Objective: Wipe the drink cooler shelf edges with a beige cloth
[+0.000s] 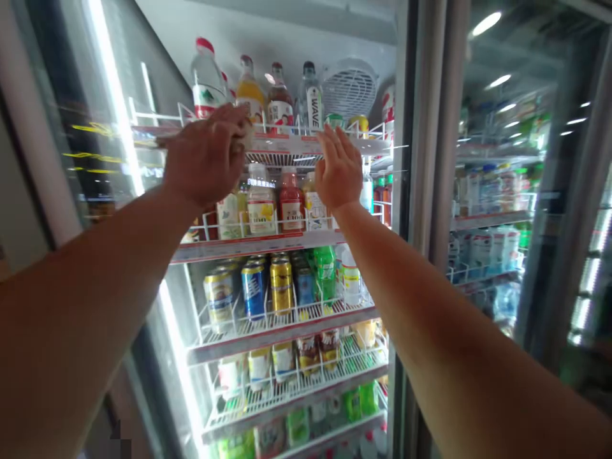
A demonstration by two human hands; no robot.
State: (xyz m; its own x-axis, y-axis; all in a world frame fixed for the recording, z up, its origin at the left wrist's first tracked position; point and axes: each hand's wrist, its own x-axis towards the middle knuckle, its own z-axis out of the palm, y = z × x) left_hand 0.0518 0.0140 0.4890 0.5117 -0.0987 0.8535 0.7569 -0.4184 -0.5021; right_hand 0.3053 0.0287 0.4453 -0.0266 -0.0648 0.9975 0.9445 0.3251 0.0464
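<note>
My left hand is raised to the front edge of the top shelf, its fingers closed over a crumpled cloth that looks light brown. Only small parts of the cloth show past the hand. Farther right, my right hand lies against the same shelf edge with fingers stretched upward and nothing visible in it. Behind the hands stand a large clear bottle with a red cap, an orange drink bottle, a dark drink bottle and a WAVE water bottle.
White wire rails front the cooler shelves. Below are juice bottles, drink cans and a green bottle. A round fan grille sits at the back. Metal door posts rise on the right, beside another stocked cooler.
</note>
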